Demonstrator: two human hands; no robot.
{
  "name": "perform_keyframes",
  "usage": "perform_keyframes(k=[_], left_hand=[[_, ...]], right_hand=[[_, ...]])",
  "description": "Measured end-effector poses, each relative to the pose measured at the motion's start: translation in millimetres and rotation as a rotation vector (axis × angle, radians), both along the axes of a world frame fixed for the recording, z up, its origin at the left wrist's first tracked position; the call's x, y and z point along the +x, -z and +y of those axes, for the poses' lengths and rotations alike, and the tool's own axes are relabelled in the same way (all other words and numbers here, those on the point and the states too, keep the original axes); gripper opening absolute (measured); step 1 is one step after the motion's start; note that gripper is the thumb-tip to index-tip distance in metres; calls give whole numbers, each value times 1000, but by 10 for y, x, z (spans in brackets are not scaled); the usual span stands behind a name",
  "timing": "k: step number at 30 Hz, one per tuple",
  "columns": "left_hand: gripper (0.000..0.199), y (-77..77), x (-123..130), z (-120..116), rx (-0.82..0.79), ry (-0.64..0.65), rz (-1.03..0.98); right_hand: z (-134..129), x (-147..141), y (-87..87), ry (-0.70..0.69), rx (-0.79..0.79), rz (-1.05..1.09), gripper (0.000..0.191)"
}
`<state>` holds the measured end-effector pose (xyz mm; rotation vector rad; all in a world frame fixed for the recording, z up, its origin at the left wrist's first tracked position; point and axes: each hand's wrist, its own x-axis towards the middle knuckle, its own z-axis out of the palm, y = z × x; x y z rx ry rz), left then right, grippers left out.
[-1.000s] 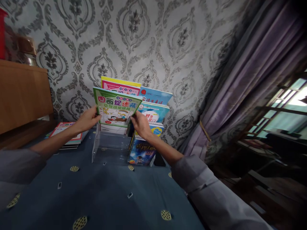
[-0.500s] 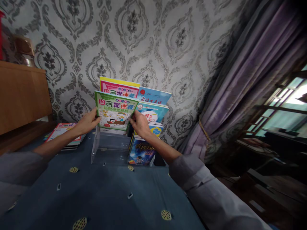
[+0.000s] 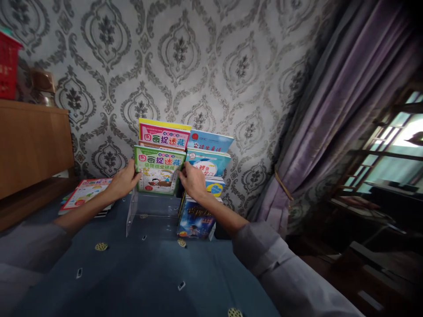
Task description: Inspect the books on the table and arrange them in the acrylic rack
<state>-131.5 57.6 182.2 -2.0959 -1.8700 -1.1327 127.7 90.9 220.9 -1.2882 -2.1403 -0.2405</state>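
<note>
A green-bordered picture book [image 3: 160, 171] stands nearly upright at the left side of a clear plastic book rack [image 3: 132, 213]. My left hand [image 3: 124, 179] grips its left edge, and my right hand [image 3: 193, 179] pinches its right edge. Right behind it rises a pink-covered book [image 3: 164, 135] with a yellow one at its back. Blue books [image 3: 211, 141] fill the rack's right side in tiers, with a dark blue book [image 3: 194, 220] at the front below my right wrist. The rack's lower left tiers show bare plastic.
A stack of books [image 3: 84, 193] lies on the blue patterned tablecloth [image 3: 139, 273] left of the rack, partly behind my left forearm. A wooden cabinet [image 3: 33, 141] with a red basket [image 3: 8, 66] stands at far left. Purple curtains [image 3: 297, 145] hang at right.
Both hands have lowered the green book into the rack, so more of the pink book and a brown-topped edge show behind it. The camera view has tilted up slightly.
</note>
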Motion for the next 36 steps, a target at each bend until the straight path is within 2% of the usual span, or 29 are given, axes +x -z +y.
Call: perform_keyframes(k=[10, 15, 18, 24, 36], left_hand=[[37, -122, 166, -107, -10, -172, 128], [39, -205, 220, -99, 23, -242, 152], [40, -250, 217, -45, 45, -233, 143], [35, -287, 159, 108, -10, -208, 91], [29, -235, 16, 312, -15, -127, -1]], right_hand=[[-14, 2, -18, 6, 9, 10, 12], [2, 12, -18, -9, 11, 92, 21], [13, 11, -39, -33, 32, 162, 32], [31, -18, -81, -107, 93, 262, 51], [166, -20, 20, -279, 138, 212, 71]])
